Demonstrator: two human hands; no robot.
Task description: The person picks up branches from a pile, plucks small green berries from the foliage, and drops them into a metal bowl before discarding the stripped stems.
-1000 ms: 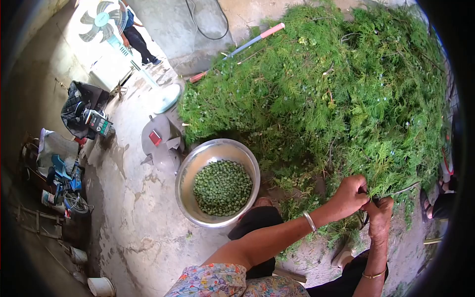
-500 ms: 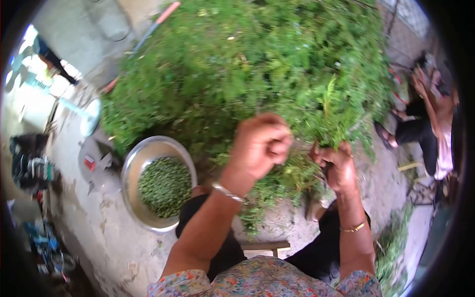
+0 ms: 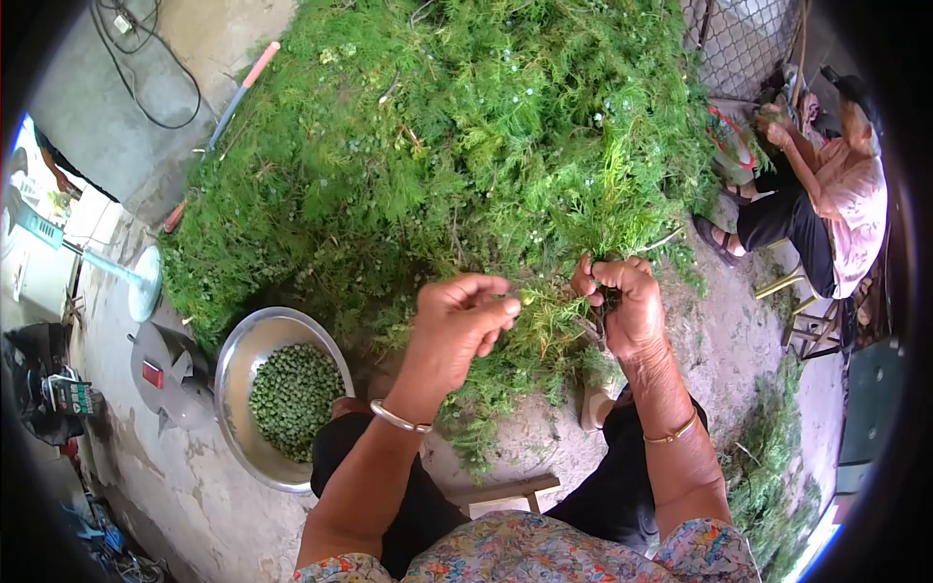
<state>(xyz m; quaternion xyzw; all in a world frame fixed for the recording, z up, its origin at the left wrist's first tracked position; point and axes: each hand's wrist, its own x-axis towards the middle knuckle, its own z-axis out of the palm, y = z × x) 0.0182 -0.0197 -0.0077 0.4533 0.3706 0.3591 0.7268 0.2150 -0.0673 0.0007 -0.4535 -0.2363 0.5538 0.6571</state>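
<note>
My right hand is closed around the stem of a leafy evergreen sprig, whose fronds rise above the fist. My left hand is to the left of it, thumb and forefinger stretched forward with a gap between them. I see nothing clearly held in it; small yellowish-green bits show just past its fingertips among the foliage. A large heap of cut evergreen branches fills the ground ahead of both hands. By my left knee a metal basin holds many small green cones or berries.
A person sits on a low seat at the right, hands raised. A long-handled tool lies along the heap's left edge. A pale blue fan and a grey container stand left. More cut greenery lies right.
My left hand has gone from a curled fist to extended thumb and forefinger. My right hand still grips the sprig. The whole view has shifted, and the seated person shows more fully.
</note>
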